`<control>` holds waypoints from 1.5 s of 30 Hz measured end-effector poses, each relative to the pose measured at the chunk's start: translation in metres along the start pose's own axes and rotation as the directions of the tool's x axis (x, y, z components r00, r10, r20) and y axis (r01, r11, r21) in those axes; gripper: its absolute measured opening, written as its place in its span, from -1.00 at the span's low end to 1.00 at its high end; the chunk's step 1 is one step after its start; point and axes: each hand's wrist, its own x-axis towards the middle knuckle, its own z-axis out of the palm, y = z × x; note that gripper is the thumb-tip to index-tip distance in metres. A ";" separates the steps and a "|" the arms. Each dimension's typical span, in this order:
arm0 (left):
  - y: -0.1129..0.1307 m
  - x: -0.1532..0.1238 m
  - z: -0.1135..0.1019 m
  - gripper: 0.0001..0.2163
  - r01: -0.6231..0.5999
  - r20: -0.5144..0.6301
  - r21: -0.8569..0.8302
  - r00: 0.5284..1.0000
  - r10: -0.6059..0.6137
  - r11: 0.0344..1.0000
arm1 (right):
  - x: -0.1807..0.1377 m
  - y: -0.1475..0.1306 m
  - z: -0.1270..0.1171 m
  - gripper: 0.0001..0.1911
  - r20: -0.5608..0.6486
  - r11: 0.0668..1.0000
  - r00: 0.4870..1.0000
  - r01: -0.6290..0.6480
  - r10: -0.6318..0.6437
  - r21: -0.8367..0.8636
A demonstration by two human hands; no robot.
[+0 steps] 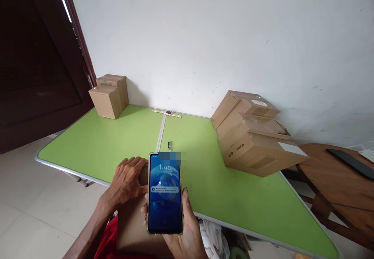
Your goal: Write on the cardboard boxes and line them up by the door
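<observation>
My right hand (187,228) holds a smartphone (165,204) in a clear case, its lit blue lock screen facing me. The fingers wrap around its left side and the thumb lies along its right edge. A pixelated patch covers the top of the phone. Left of it, my left hand (127,179) is bent over the upper part of a brown cardboard box (133,228), gripping it. This box stands in front of me against the table's near edge, and the phone hides part of it.
Cardboard boxes (106,101) stand at the back left of the green table (201,189); several larger boxes (257,150) are stacked on the right. A watch with a pale strap (168,113) lies by the wall. Beyond the right edge is a wooden stool (339,177) with a dark flat object.
</observation>
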 end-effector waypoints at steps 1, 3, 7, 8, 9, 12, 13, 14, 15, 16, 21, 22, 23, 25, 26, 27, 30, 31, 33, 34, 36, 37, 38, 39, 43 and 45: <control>-0.001 0.000 0.001 -0.87 -0.001 -0.002 -0.008 1.000 0.001 1.000 | -0.001 -0.003 0.001 -0.33 -0.004 1.000 1.000 0.012 -0.012 -0.004; -0.004 0.000 0.004 -0.75 -0.008 0.001 -0.014 1.000 0.008 1.000 | -0.003 -0.008 0.002 -0.34 -0.017 0.999 0.999 0.039 -0.039 -0.004; -0.008 0.000 0.007 -0.57 -0.023 -0.009 0.007 1.000 0.023 1.000 | -0.008 -0.019 -0.003 -0.32 -0.074 0.998 0.995 0.059 -0.060 -0.016; -0.009 0.000 0.007 -0.54 -0.025 -0.019 0.012 1.000 0.025 1.000 | -0.008 -0.022 -0.006 -0.30 -0.087 0.998 0.995 0.056 -0.057 -0.013; -0.009 0.000 0.007 -0.52 -0.026 -0.032 0.015 0.999 0.027 1.000 | -0.008 -0.026 -0.009 -0.29 -0.099 0.998 0.994 0.055 -0.055 -0.006; -0.009 0.000 0.006 -0.44 -0.029 -0.054 0.021 0.998 0.030 0.999 | -0.002 -0.043 -0.022 -0.32 -0.152 0.993 0.981 0.119 -0.120 -0.020; -0.009 0.000 0.006 -0.41 -0.032 -0.059 0.022 0.998 0.033 0.999 | 0.002 -0.049 -0.029 -0.33 -0.173 0.986 0.971 0.159 -0.166 -0.052; -0.009 0.000 0.005 -0.40 -0.035 -0.062 0.022 0.997 0.037 0.999 | 0.006 -0.056 -0.037 -0.33 -0.200 0.975 0.956 0.198 -0.215 -0.099; -0.009 0.000 0.005 -0.39 -0.038 -0.064 0.022 0.997 0.039 0.999 | 0.012 -0.062 -0.046 -0.33 -0.231 0.960 0.937 0.231 -0.263 -0.158; -0.009 0.000 0.005 -0.39 -0.039 -0.067 0.020 0.997 0.040 0.999 | 0.018 -0.068 -0.056 -0.32 -0.264 0.941 0.913 0.255 -0.310 -0.224; -0.010 -0.001 0.006 -0.35 -0.043 -0.078 0.030 0.996 0.045 0.999 | 0.049 -0.084 -0.105 -0.29 -0.383 0.832 0.791 0.267 -0.477 -0.486; -0.011 -0.002 0.007 -0.33 -0.043 -0.081 0.035 0.996 0.045 0.998 | 0.053 -0.085 -0.112 -0.29 -0.392 0.823 0.781 0.260 -0.487 -0.505; -0.012 -0.002 0.008 -0.32 -0.040 -0.089 0.036 0.995 0.043 0.999 | 0.057 -0.086 -0.117 -0.29 -0.400 0.817 0.773 0.251 -0.492 -0.519; -0.015 -0.004 0.010 -0.33 -0.039 -0.116 0.021 0.992 0.041 0.999 | 0.062 -0.089 -0.125 -0.32 -0.419 0.798 0.753 0.227 -0.507 -0.558; -0.016 -0.005 0.010 -0.35 -0.044 -0.133 0.005 0.990 0.044 0.999 | 0.064 -0.090 -0.128 -0.34 -0.427 0.783 0.740 0.212 -0.520 -0.585; -0.018 -0.006 0.010 -0.38 -0.054 -0.150 -0.014 0.987 0.051 0.998 | 0.066 -0.091 -0.129 -0.37 -0.430 0.763 0.727 0.197 -0.534 -0.615; -0.022 -0.009 0.008 -0.47 -0.089 -0.187 -0.085 0.980 0.072 0.992 | 0.067 -0.094 -0.132 -0.44 -0.407 0.673 0.697 0.146 -0.591 -0.725; -0.024 -0.009 0.007 -0.51 -0.093 -0.199 -0.108 0.978 0.070 0.990 | 0.066 -0.095 -0.133 -0.45 -0.390 0.632 0.689 0.127 -0.611 -0.765; -0.029 -0.011 0.006 -0.56 -0.100 -0.257 -0.127 0.964 0.065 0.987 | 0.064 -0.096 -0.134 -0.46 -0.347 0.537 0.677 0.085 -0.649 -0.839; -0.033 -0.013 0.006 -0.57 -0.105 -0.308 -0.111 0.949 0.066 0.988 | 0.062 -0.097 -0.134 -0.46 -0.323 0.486 0.673 0.063 -0.666 -0.872; -0.043 -0.017 0.009 -0.57 -0.095 -0.429 -0.046 0.901 0.066 0.994 | 0.058 -0.098 -0.135 -0.47 -0.274 0.385 0.671 0.019 -0.689 -0.923; -0.048 -0.020 0.013 -0.54 -0.071 -0.482 -0.028 0.875 0.049 0.997 | 0.056 -0.099 -0.135 -0.47 -0.251 0.336 0.673 -0.004 -0.696 -0.942; -0.053 -0.024 0.017 -0.48 -0.032 -0.520 -0.044 0.854 0.005 0.999 | 0.055 -0.100 -0.135 -0.47 -0.230 0.289 0.677 -0.026 -0.699 -0.957; -0.057 -0.029 0.023 -0.39 0.020 -0.537 -0.104 0.841 -0.073 0.994 | 0.053 -0.101 -0.135 -0.48 -0.211 0.245 0.682 -0.048 -0.701 -0.968; -0.067 -0.058 0.055 -0.11 0.184 -0.357 -0.567 0.824 -0.440 0.803 | 0.048 -0.100 -0.135 -0.52 -0.145 0.092 0.689 -0.113 -0.710 -0.989; -0.065 -0.074 0.073 -0.20 0.227 -0.234 -0.705 0.820 -0.523 0.671 | 0.046 -0.098 -0.135 -0.53 -0.109 0.028 0.683 -0.129 -0.722 -0.991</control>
